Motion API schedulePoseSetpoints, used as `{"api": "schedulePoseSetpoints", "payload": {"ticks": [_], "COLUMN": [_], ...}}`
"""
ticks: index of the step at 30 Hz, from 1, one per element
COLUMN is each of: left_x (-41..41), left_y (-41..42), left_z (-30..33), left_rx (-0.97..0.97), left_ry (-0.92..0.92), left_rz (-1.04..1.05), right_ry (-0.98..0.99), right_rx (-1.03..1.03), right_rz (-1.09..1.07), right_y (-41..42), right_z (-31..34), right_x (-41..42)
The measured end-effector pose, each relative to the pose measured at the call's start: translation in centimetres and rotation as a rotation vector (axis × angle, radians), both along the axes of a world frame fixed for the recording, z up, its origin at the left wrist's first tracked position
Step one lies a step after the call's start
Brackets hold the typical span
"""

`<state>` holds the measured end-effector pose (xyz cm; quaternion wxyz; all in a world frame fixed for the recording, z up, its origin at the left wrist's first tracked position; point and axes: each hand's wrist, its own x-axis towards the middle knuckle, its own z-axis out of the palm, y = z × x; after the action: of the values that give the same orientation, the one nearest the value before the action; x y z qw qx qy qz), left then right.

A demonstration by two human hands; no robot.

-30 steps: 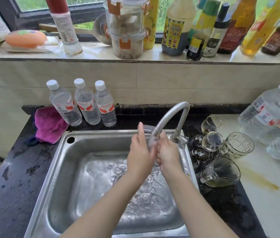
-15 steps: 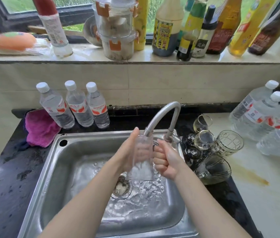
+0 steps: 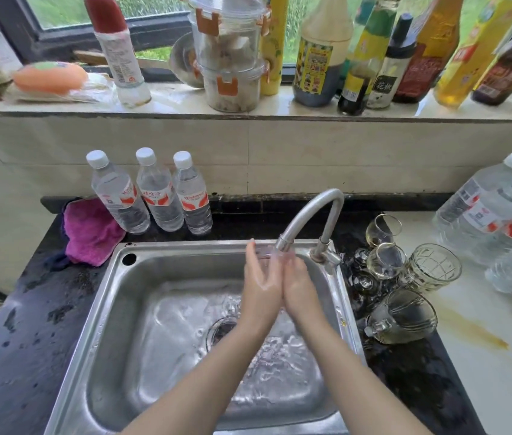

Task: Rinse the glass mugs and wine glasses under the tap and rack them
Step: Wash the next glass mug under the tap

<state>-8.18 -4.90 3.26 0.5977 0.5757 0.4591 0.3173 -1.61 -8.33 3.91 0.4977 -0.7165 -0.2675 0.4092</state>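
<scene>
Water runs from the curved tap (image 3: 311,211) over a clear glass mug (image 3: 263,253), which is only partly visible between my hands above the steel sink (image 3: 107,309). My left hand (image 3: 259,287) presses flat against the mug's left side with its fingers straight up. On the mug's right side, my right hand (image 3: 300,284) grips it; its fingertips are blurred by the water. Right of the sink, two wine glasses (image 3: 384,246) lie on the wet counter beside a patterned glass mug (image 3: 433,266) and a tipped glass mug (image 3: 402,315).
Three small water bottles (image 3: 154,193) and a pink cloth (image 3: 91,230) are behind the sink at the left. Large water bottles (image 3: 493,215) crowd the right counter. The windowsill above holds sauce bottles (image 3: 374,51) and stacked containers (image 3: 229,51).
The mug was lowered and held apart half a second ago. Both hands have since risen and closed together right under the spout.
</scene>
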Motion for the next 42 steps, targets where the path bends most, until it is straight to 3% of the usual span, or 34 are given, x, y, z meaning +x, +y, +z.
{"api": "schedulePoseSetpoints", "payload": {"ticks": [2,4,7,9,11,15,16,19,21,23,25,27,28,31,33,38,42], "left_x": [-0.5,-1.0,-0.9,-0.5,-0.2,0.9,1.0,0.8,0.1,-0.3,-0.9,-1.9,-2.2,-2.7,-2.9,-4.5,-6.6], "left_y": [-1.0,-1.0,0.4,1.3,1.7,2.2,1.9,-0.1,-0.7,0.2,1.6,2.5,2.6,2.5,2.6,3.4,3.7], "left_z": [-0.3,-0.6,-0.2,-0.1,0.2,1.0,1.0,0.7,0.2,-0.1,0.0,0.0,-0.1,-0.4,-0.3,0.6,0.9], "left_rx": [0.108,0.124,-0.151,-0.343,-0.401,-0.560,-0.505,-0.009,0.099,-0.021,-0.194,-0.282,-0.281,-0.273,-0.248,-0.232,-0.022], "left_ry": [0.020,-0.022,-0.121,-0.095,-0.028,0.039,0.048,0.129,0.113,0.060,-0.013,-0.081,-0.113,-0.167,-0.163,-0.161,0.072], "left_rz": [-0.139,-0.239,-0.270,-0.161,-0.104,0.112,0.132,0.027,-0.014,-0.006,-0.007,-0.067,-0.116,-0.222,-0.203,-0.165,-0.205], "right_ry": [0.288,0.403,0.421,0.507,0.541,0.379,0.269,-0.102,-0.123,-0.125,-0.303,-0.482,-0.444,0.083,0.299,0.556,0.597], "right_rx": [-0.033,-0.058,-0.120,-0.114,-0.085,-0.050,-0.030,0.055,0.080,0.083,0.087,0.060,0.029,-0.109,-0.200,-0.222,-0.115], "right_rz": [-0.007,0.021,0.053,0.089,0.158,0.101,0.077,0.043,0.011,0.104,0.234,0.211,0.187,0.205,0.165,0.248,0.269], "right_y": [0.5,0.4,0.2,-0.2,-0.6,-1.0,-0.9,-0.8,-1.3,-2.3,-3.3,-3.2,-2.8,-1.2,-0.3,0.5,0.7], "right_z": [0.3,0.3,-0.3,-0.6,-0.6,-0.1,-0.3,-1.1,-1.2,-1.1,-1.8,-2.5,-2.6,-1.5,-0.6,0.3,0.6], "right_x": [1.8,2.3,2.1,1.8,1.9,1.1,0.9,0.4,0.0,-0.3,0.0,1.5,2.3,3.0,2.9,3.1,2.6]}}
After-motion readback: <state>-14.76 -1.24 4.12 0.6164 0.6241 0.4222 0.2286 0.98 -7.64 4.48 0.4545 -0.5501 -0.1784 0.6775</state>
